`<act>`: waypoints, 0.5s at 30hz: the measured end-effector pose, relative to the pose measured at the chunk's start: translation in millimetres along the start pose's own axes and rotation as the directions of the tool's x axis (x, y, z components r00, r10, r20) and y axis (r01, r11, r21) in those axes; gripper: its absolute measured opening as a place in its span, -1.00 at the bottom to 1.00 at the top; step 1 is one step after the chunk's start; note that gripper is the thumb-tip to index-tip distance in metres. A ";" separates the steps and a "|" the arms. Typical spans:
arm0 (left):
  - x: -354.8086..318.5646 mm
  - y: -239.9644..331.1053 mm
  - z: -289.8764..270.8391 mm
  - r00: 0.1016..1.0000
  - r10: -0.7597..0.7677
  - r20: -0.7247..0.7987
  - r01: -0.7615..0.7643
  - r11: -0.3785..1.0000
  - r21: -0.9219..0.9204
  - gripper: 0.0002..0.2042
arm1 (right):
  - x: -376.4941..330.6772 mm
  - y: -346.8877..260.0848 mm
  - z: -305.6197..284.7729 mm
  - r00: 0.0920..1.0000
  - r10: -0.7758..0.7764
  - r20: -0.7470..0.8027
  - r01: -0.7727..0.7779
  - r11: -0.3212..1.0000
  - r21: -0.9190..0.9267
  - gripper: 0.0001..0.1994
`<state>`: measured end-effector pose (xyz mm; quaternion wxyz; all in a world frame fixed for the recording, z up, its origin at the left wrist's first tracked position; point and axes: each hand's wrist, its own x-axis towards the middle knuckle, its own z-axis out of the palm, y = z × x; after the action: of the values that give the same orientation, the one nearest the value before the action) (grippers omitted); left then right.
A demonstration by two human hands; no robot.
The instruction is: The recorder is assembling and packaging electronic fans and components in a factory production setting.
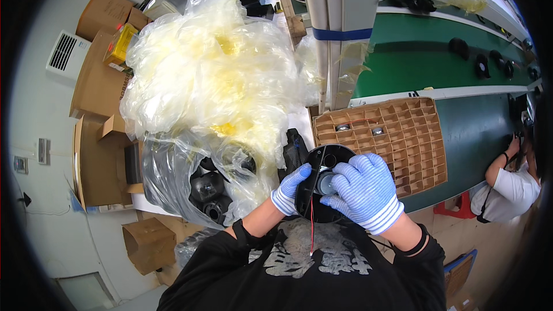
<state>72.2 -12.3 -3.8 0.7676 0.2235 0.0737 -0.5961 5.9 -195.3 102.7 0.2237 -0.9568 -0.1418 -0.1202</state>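
My left hand (pixel 292 189), in a blue and white striped glove, grips the left rim of a black round plastic housing (pixel 303 200) in front of my chest. Inside the housing's hollow is a small round silver-grey part (pixel 326 185). My right hand (pixel 367 191), gloved alike, has its thumb and fingers closed around that part from the right. A thin red wire (pixel 312 227) hangs from the housing, ending in a small pale connector. The right fingers partly cover the housing's far side.
Just beyond my right hand lies a divided cardboard tray (pixel 420 150) holding two small round metal parts (pixel 343 127). Clear plastic bags (pixel 207 69) and a bag of black housings (pixel 208 186) stand left. A post (pixel 345 34) rises ahead; a person (pixel 507 190) sits at the green bench (pixel 472 132).
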 end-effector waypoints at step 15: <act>11.7 2.2 -25.3 0.974 0.047 0.223 0.053 0.905 -0.423 -0.52 | 0.1 10.2 -3.7 0.974 0.149 -0.168 -0.140 0.988 0.067 -0.65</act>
<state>81.4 -11.2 -30.2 0.8002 -0.0194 0.1141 -0.5885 8.7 -205.7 101.9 0.2693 -0.9441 -0.0551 -0.1820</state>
